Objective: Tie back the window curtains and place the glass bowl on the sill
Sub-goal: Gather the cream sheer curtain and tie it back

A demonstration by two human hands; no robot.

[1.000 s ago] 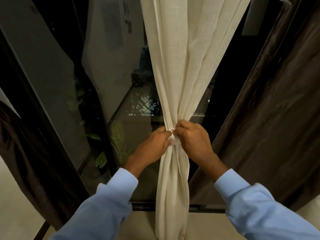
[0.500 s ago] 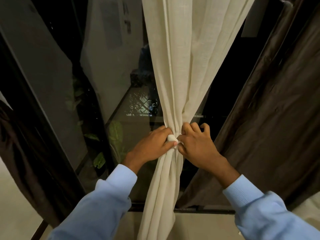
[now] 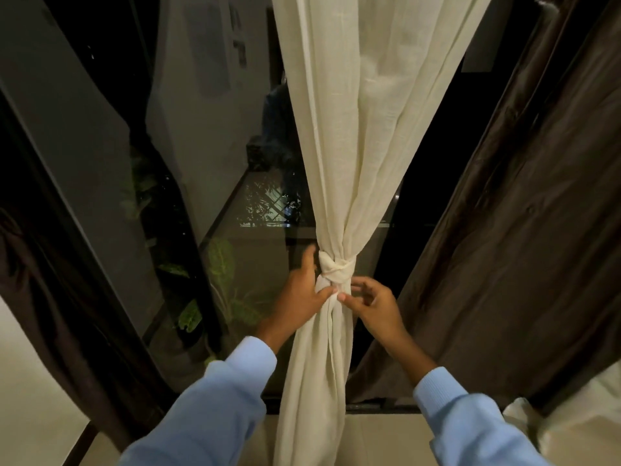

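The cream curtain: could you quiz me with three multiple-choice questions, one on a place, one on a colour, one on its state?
1. Where is the knot in the cream curtain?
A. Just above the left hand and right hand
B. At the top edge of the picture
C. Down on the floor

2. What colour are the side curtains?
A. Red
B. Green
C. Dark brown

3. How does the cream curtain hang?
A. Spread flat across the glass
B. Gathered and knotted at mid-height
C. Taken down and folded

Answers: 1 A, the knot sits right over both hands' fingertips; 2 C, both look dark brown; 3 B, its folds pinch into the knot and fall loose below.
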